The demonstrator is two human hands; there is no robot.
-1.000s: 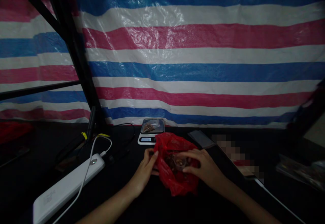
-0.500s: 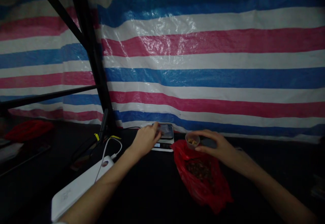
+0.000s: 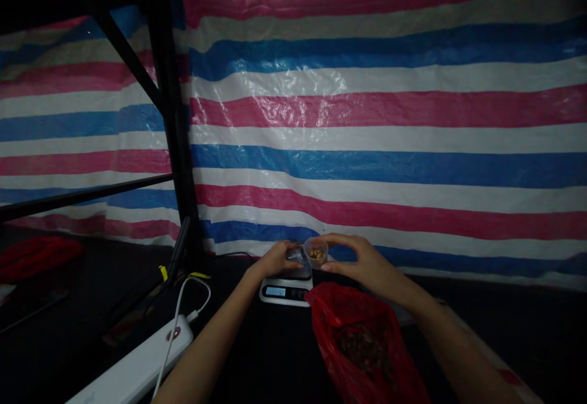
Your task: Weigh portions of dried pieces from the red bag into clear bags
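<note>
one power bank [image 3: 137,362] left of scale [image 3: 287,294]

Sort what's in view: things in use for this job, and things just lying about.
In use, it seems:
- small clear cup, in the right hand
- digital scale, left hand over it
- open red bag, close by

Apparently lying about:
- white power bank
- red bundle, far left
- yellow strip

The scale [image 3: 285,294] lies left of the bag [image 3: 351,305].
</note>
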